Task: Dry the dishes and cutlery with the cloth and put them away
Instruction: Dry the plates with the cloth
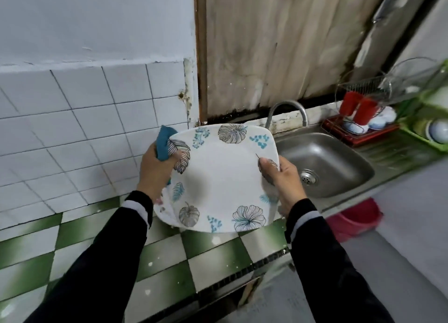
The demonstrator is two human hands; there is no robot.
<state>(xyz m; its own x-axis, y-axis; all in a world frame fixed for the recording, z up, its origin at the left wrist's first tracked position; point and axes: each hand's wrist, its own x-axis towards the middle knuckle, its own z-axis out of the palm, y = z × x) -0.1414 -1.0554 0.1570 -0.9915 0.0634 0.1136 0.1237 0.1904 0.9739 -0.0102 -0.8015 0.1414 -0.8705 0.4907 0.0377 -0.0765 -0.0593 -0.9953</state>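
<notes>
While gripping plate (219, 177), left hand (155, 173) seemingly clutches cloth (163, 143).

The counter (218, 257) is tiled in green and white checks. A steel sink (322, 162) is set into it at the right. A red dish rack (356, 138) and a green rack (421, 138) are stood beyond the basin.

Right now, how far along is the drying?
Done: no put-away dishes show in this view. In hand: the leaf-patterned plate, held above the counter; the left hand pinches the teal cloth against its left rim, the right hand grips its right edge. Left: red cups and bowls sit in the rack beside the sink.
</notes>
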